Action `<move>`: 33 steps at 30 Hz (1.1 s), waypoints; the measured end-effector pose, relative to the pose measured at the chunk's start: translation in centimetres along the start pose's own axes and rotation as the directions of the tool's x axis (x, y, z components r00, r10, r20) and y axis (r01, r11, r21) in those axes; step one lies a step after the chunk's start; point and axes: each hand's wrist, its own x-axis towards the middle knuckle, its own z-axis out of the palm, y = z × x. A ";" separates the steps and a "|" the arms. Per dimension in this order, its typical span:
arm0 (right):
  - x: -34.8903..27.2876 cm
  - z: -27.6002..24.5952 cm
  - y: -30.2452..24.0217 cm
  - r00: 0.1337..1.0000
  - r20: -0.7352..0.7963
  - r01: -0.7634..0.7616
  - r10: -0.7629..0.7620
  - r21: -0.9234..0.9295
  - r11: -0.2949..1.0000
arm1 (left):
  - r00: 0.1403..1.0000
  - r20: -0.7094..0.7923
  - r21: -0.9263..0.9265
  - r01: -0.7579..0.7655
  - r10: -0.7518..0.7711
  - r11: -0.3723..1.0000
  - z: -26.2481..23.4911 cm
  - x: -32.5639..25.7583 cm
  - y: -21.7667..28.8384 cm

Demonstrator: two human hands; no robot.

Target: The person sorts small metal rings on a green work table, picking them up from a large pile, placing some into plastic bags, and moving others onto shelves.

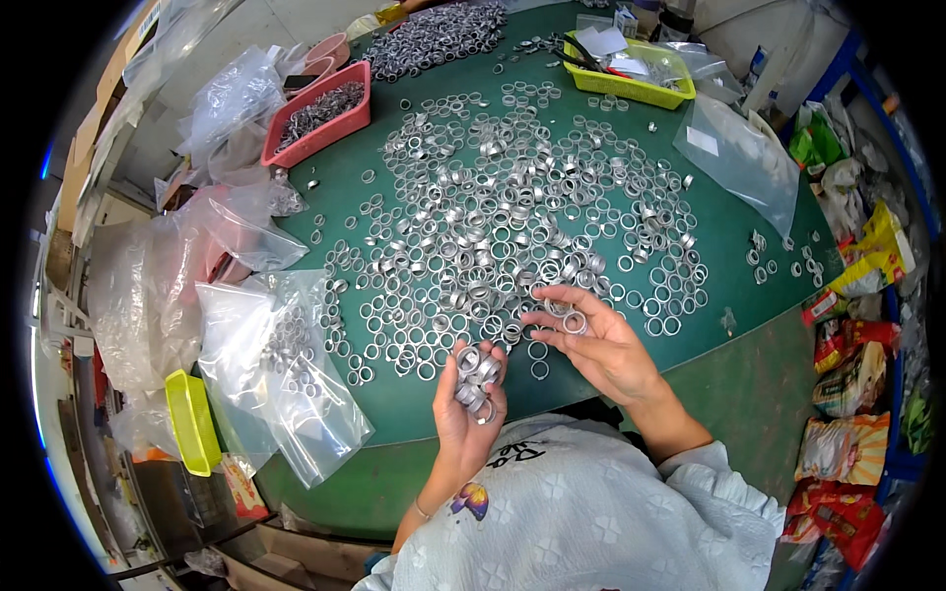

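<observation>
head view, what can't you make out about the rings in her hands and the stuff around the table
- Left hand: its stack of metal rings is partly wrapped by fingers; count unclear.
- Right hand: one ring shows in its grip; any others are hidden by the fingers.
- Red tray: contents too small to identify.
- Yellow tray: items too small and distorted near the rim.
- Clear bag: glare blurs the rings inside.

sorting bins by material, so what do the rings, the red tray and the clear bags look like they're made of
Rings: apparently metal, silver-grey with a bright sheen; which metal is unclear. The left hand holds a stack, the right hand one. Red tray: likely moulded plastic, smooth and uniform in colour. Clear bags: thin plastic film, transparent, creased and glossy.
</observation>
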 end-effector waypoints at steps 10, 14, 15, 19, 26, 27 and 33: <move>-0.2 -1.1 0.8 0.999 0.000 0.037 -0.037 -0.138 0.990 | 0.999 -0.030 0.009 0.017 -0.017 1.000 0.0 0.3 -0.3; 0.2 -1.1 0.4 1.000 0.008 -0.019 0.018 0.081 0.997 | 0.997 -0.073 0.045 0.008 -0.005 0.999 0.5 0.6 -0.6; 0.3 -1.2 0.4 0.999 0.008 -0.033 0.033 0.112 0.993 | 0.997 -0.074 0.036 0.011 -0.009 0.999 0.5 0.7 -0.6; 1.0 -1.3 0.8 0.992 -0.002 -0.123 0.126 0.196 0.973 | 0.995 -0.100 0.022 -0.022 0.024 1.000 0.4 0.8 -0.2; 1.9 0.0 2.5 0.941 -0.032 -0.301 0.338 0.381 0.874 | 0.985 -0.093 -0.042 -0.148 0.143 0.988 -0.8 -0.4 2.4; 2.0 0.2 2.9 0.934 -0.031 -0.315 0.356 0.399 0.861 | 0.980 -0.094 -0.049 -0.180 0.174 0.983 -1.1 -1.0 2.8; 3.3 1.3 6.2 0.892 0.111 -0.434 0.437 -0.055 0.899 | 0.917 -0.169 -0.176 -0.388 0.360 0.905 -4.7 -7.2 5.2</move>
